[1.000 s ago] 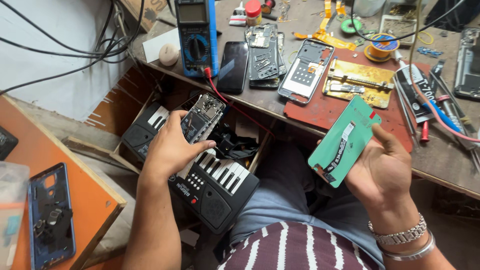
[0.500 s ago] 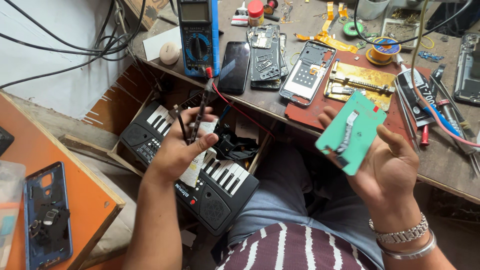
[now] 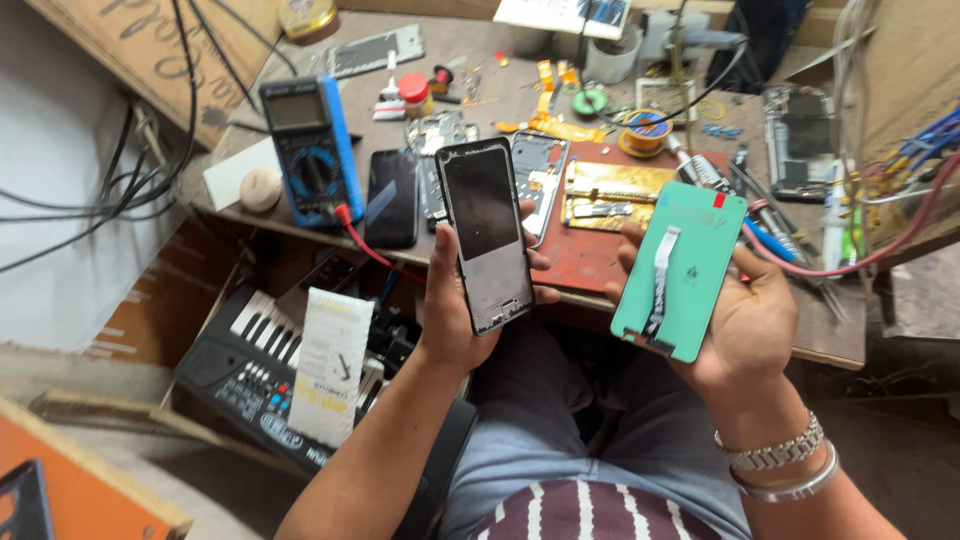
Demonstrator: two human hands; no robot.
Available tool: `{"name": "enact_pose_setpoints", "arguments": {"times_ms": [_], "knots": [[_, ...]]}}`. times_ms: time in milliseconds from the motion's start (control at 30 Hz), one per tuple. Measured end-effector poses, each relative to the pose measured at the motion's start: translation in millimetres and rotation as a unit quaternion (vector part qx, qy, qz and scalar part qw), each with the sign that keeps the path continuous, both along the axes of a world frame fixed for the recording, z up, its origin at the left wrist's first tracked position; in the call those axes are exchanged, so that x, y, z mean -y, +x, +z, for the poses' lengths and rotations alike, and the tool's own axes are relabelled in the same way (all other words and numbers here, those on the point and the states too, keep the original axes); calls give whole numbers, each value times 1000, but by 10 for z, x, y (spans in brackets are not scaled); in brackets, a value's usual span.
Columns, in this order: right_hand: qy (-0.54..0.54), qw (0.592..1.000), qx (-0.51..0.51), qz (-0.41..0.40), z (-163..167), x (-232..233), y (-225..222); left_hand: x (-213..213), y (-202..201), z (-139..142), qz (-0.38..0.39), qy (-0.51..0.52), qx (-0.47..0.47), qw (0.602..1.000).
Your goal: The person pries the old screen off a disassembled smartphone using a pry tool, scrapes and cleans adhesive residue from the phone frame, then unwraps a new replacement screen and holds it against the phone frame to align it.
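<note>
Left hand: gripping a dark phone frame [image 3: 487,235] upright in the left hand [image 3: 455,310], thumb along its left edge, fingers curled round the right edge, closed firmly on it.
Right hand: cradling a green-backed phone display panel [image 3: 685,268] in the right hand [image 3: 745,325], palm up and partly open, thumb at the panel's left edge, fingertips showing past its right edge.
Panel detail: showing a white flex ribbon [image 3: 660,280] running down the green back, a small red tab at the top corner.
Position: holding both parts side by side, apart, above the lap and just in front of the tabletop [image 3: 830,335] edge.
Wrist: wearing a metal watch band [image 3: 772,455] and a bangle on the right wrist.
Tabletop: carrying a blue multimeter [image 3: 310,150] at the left with a red lead, a black phone [image 3: 392,198] beside it, an opened phone chassis [image 3: 540,175] behind the held frame, a red mat [image 3: 585,255], a brass-coloured jig [image 3: 610,190], a solder spool [image 3: 647,130].
Below the tabletop: lying near the left forearm, a small black keyboard [image 3: 245,375] with a white printed packet [image 3: 330,365] resting on it.
</note>
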State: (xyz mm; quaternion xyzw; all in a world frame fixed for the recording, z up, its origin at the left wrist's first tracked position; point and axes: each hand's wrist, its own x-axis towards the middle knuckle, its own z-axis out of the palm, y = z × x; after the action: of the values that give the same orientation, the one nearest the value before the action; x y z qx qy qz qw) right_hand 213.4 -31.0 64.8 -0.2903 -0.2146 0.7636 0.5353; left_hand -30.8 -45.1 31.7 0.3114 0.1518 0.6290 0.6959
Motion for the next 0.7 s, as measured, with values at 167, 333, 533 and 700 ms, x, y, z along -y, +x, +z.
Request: {"name": "enact_pose_setpoints", "arguments": {"times_ms": [167,333,533,700], "knots": [[2,999,45,-18,120,94,-12,-267,95,-75,65,8,-58,996],[40,999,8,3,29,111,0,-415,96,-199,89,1,-11,996],[249,957,151,1,-225,120,-85,-362,12,-378,41,-7,26,999],[376,879,287,-59,-264,180,-111,-363,-66,-428,61,68,-18,996]]}}
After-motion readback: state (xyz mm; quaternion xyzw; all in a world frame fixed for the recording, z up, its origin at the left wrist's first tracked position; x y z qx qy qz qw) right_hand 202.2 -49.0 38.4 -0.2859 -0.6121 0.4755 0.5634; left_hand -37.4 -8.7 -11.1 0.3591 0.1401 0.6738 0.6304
